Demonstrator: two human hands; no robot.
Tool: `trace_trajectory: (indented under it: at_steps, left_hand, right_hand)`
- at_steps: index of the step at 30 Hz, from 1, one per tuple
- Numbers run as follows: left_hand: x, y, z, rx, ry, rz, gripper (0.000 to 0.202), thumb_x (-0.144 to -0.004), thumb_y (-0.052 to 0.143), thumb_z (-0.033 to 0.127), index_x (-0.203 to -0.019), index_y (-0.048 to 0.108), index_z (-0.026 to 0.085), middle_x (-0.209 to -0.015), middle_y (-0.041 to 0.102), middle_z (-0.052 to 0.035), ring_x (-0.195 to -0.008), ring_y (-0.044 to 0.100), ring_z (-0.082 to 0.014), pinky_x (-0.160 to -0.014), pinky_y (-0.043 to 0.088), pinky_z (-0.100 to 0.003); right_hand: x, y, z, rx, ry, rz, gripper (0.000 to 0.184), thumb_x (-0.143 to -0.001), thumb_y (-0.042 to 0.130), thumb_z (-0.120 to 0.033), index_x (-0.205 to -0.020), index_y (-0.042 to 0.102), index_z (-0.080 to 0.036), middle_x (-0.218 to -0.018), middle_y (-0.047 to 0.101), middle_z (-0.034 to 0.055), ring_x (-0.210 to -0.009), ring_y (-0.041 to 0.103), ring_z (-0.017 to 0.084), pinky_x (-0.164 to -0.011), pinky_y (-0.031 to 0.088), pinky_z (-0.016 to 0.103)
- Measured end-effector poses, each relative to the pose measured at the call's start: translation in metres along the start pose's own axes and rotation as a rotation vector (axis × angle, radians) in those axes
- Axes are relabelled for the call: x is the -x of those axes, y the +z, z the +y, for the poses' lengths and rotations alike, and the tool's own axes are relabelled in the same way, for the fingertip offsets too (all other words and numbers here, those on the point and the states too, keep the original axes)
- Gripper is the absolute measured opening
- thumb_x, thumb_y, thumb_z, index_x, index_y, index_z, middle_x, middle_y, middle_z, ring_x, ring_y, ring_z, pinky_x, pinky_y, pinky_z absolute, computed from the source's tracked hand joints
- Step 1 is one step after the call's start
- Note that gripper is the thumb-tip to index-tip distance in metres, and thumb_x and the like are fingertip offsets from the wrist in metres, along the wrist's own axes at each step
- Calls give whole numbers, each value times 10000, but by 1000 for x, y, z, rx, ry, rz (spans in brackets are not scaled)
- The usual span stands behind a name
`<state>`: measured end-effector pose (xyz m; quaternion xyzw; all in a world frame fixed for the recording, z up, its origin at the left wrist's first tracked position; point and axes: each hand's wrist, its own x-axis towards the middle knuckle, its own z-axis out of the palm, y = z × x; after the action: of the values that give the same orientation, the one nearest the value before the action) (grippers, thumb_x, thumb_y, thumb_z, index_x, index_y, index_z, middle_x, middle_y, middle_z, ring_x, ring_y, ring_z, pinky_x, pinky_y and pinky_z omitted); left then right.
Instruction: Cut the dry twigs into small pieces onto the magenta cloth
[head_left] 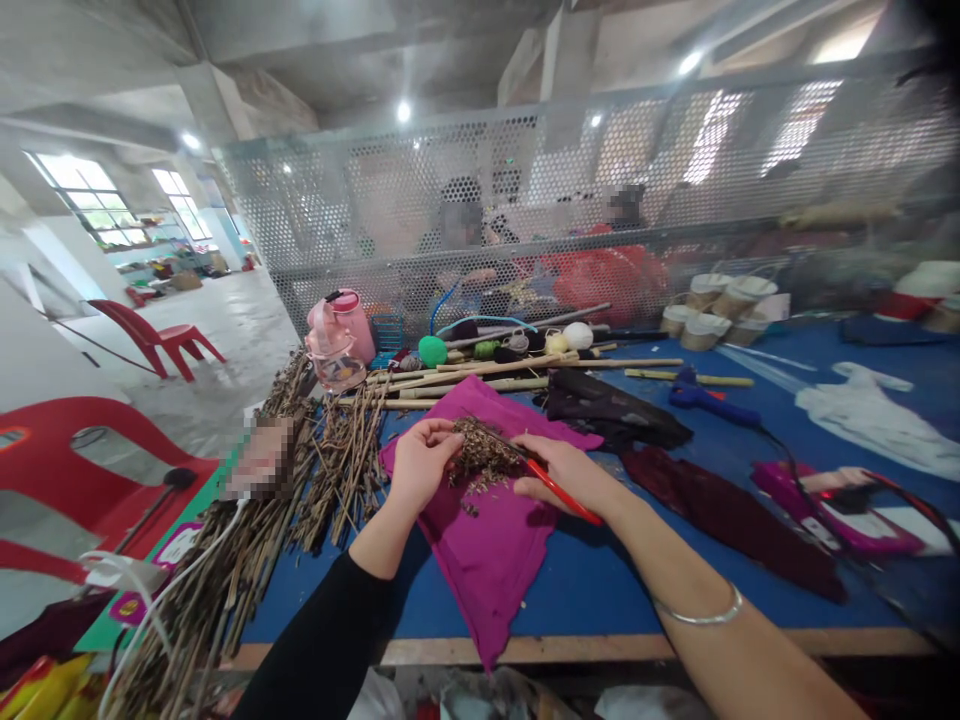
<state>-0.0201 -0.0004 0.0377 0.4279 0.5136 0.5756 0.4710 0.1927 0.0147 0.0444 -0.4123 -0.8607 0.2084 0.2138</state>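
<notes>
A magenta cloth lies on the blue tabletop with one corner hanging over the front edge. On it is a small heap of dried brown plant bits. My left hand is at the heap's left side, thumb and fingers pinched on dried plant. From the right, my right hand grips red-handled scissors. Their blades point left into the heap and are partly hidden by it. Left of the cloth lies a bunch of dried stalks.
A longer stalk pile covers the table's left side. Bamboo sticks, yarn balls and a pink bottle stand toward the back. Dark cloths, a blue glue gun and its cord are right. A perforated metal screen rises behind.
</notes>
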Motion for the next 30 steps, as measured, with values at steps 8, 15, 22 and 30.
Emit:
trace_trajectory:
  at_steps: [8, 15, 22, 30]
  left_hand:
    - [-1, 2, -8, 20, 24, -101, 269, -606, 696, 225, -820, 558, 139, -589, 605, 17, -510, 546, -76, -507, 411, -173]
    - [-4, 0, -11, 46, 14, -65, 300, -579, 696, 177, -835, 540, 148, -637, 624, 3, -572, 578, -90, -580, 437, -198]
    - [-4, 0, -9, 142, -24, 22, 316, -566, 716, 236, -762, 477, 169, -550, 584, 33, -566, 607, -113, -554, 449, -202]
    - [-5, -1, -11, 58, -4, 39, 258, -602, 687, 238, -713, 462, 177, -511, 540, 56, -512, 580, -94, -481, 419, -167]
  right_hand:
    - [-1, 1, -5, 8, 78, -19, 445, -698, 574, -551, -948, 654, -191, -679, 649, 46, -581, 573, 169, -499, 374, 218]
    - [-1, 2, -4, -56, 58, -38, 378, -726, 560, -520, -832, 677, -177, -665, 650, 32, -601, 580, 160, -514, 379, 207]
    - [0, 1, 0, -64, 86, 32, 382, -699, 591, -514, -877, 648, -181, -672, 658, 46, -566, 579, 164, -494, 377, 214]
    - [-1, 4, 2, -105, 94, -22, 379, -729, 552, -532, -713, 624, -161, -580, 615, 12, -511, 544, 128, -459, 345, 198]
